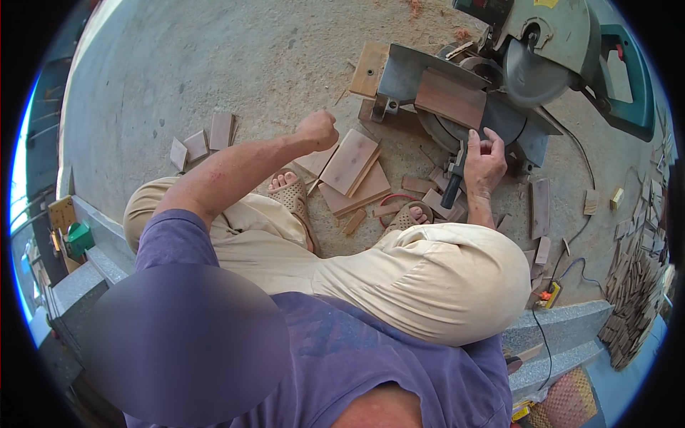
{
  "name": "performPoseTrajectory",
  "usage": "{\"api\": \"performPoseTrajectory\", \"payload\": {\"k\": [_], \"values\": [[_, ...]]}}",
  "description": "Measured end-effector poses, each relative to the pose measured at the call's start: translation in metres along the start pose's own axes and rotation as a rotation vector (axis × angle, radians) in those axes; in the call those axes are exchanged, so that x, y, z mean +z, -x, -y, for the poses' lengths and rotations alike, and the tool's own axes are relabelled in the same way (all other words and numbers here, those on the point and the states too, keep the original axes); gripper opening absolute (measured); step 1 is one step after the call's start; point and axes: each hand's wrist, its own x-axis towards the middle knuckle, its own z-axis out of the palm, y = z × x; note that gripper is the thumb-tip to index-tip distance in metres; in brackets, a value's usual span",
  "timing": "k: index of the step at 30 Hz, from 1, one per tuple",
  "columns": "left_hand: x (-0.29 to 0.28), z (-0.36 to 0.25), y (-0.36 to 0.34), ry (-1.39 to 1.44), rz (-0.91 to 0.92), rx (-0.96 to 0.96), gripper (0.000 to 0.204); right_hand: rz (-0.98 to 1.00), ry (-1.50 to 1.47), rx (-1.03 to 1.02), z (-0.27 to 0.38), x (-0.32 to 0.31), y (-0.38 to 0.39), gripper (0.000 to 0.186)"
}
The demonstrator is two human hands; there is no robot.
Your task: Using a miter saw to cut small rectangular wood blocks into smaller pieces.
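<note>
A miter saw stands on the concrete floor at upper right, its blade raised, with a reddish board lying on its bed against the metal fence. My right hand is at the saw's front beside the black handle, just below the board, fingers loosely bent and apart; whether it touches the handle is unclear. My left hand is closed in a fist above stacked wooden boards, left of the saw; I cannot make out what, if anything, is inside it. A small block lies beside the fence.
Offcuts lie left of my sandalled feet; more lie right. A scrap pile is at far right, a black cord behind the saw. Stone steps are at lower right, a green container at left.
</note>
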Motion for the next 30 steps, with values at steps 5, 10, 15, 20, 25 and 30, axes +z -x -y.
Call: {"api": "performPoseTrajectory", "payload": {"k": [5,10,15,20,25,30], "values": [[-0.017,0.027,0.022,-0.2,0.134,-0.12,0.031,0.224,-0.3,-0.06,0.009,-0.002,0.069,0.024],[0.008,0.049,0.055,-0.542,-0.004,0.327,0.052,0.525,-0.211,0.006,0.023,0.004,0.112,0.023],[-0.015,0.035,0.06,-0.516,0.172,0.195,0.067,0.597,-0.286,0.098,0.026,0.023,0.118,0.026],[-0.053,0.051,0.025,-0.537,0.33,0.184,0.053,0.628,-0.372,0.207,0.015,0.03,0.122,0.027],[-0.071,0.04,0.032,-0.205,0.613,-0.008,0.043,0.744,-0.493,0.31,0.001,0.034,0.123,0.031],[-0.109,-0.013,0.041,0.416,0.7,-0.013,0.041,0.9,-0.867,0.538,0.024,0.031,0.102,0.039]]}}
